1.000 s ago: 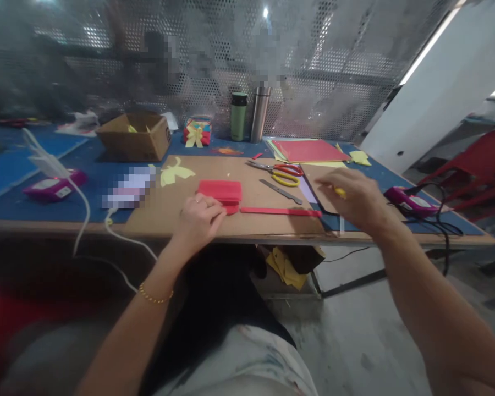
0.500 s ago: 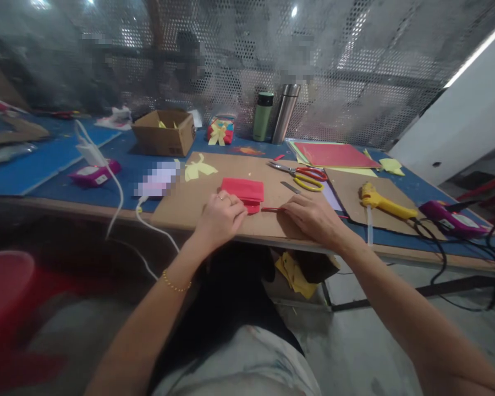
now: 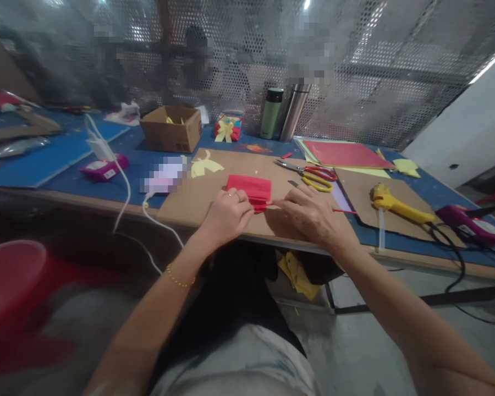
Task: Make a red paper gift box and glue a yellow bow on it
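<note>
A red folded piece (image 3: 249, 187), of paper or felt, lies on the cardboard sheet (image 3: 190, 201) in front of me. My left hand (image 3: 230, 213) is closed on its lower left edge, the fingers bunched together. Beside it on the right, my right hand (image 3: 311, 214) pinches a thin red strip (image 3: 344, 210); one end points at the folded piece's lower right corner, the other sticks out behind the hand. Whether strip and piece touch is too small to tell. Past the right hand lie scissors with yellow and red handles (image 3: 318, 182) and a dark blade tip (image 3: 292, 183).
Left of the cardboard are a purple box (image 3: 103, 168), a white cable (image 3: 165, 228) and a carton (image 3: 171, 129). Yellow paper cutouts (image 3: 206, 164) lie behind. Two flasks (image 3: 271, 114) stand at the back. A yellow glue gun (image 3: 402, 206) and red sheets (image 3: 348, 154) are on the right.
My right hand has moved left with the red strip, bringing its end up to the red folded piece. My left hand stays on that piece. The whole view has shifted slightly.
</note>
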`<state>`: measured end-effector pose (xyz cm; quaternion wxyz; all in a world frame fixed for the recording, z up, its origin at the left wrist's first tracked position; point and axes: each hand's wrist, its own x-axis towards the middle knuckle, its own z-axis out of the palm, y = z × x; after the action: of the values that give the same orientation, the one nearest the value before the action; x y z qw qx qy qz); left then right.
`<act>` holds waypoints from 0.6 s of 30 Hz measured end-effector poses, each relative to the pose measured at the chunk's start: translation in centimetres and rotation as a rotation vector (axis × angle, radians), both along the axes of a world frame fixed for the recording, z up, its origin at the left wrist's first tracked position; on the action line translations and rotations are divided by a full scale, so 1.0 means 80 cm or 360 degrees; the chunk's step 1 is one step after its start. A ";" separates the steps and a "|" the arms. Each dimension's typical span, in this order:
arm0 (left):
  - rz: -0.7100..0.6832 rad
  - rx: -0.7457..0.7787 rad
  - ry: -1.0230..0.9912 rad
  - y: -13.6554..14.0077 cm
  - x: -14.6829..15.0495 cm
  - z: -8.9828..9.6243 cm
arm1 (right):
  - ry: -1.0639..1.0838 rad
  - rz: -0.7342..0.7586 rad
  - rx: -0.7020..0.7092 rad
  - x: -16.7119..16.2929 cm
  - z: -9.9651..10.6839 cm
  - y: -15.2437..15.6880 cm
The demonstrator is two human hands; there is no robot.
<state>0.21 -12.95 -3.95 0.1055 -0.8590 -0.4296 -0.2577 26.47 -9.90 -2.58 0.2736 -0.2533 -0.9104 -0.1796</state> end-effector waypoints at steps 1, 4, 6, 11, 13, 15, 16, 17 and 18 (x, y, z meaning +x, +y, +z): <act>0.0002 -0.0010 -0.0001 0.000 0.000 0.001 | -0.0015 0.0014 -0.0023 -0.002 0.001 0.000; 0.0021 -0.0035 0.0000 0.000 0.002 0.003 | -0.0025 0.0018 -0.0014 -0.006 0.000 0.001; 0.0041 -0.0042 -0.0009 0.000 0.004 0.002 | -0.0015 -0.0017 0.0053 -0.008 -0.001 0.002; 0.0062 -0.0067 -0.0037 0.003 0.006 0.001 | -0.0136 -0.0048 0.0036 -0.007 0.000 0.001; 0.0065 -0.0087 -0.0043 0.004 0.005 0.001 | -0.0170 -0.0021 0.0003 -0.005 0.001 0.000; 0.0068 -0.0105 -0.0055 0.005 0.005 0.000 | -0.0190 -0.0005 0.0000 -0.003 0.002 -0.001; 0.0067 -0.0108 -0.0062 0.005 0.006 0.000 | -0.0201 -0.0008 0.0003 -0.002 0.002 0.000; 0.0063 -0.0108 -0.0066 0.005 0.006 0.000 | -0.0214 -0.0017 0.0010 -0.002 0.002 0.000; 0.0054 -0.0106 -0.0069 0.005 0.006 0.000 | -0.0228 -0.0027 0.0016 -0.002 0.001 0.001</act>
<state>0.67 -12.58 -3.96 0.0719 -0.8488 -0.4547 -0.2599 26.30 -9.81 -2.50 0.2074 -0.2461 -0.9245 -0.2042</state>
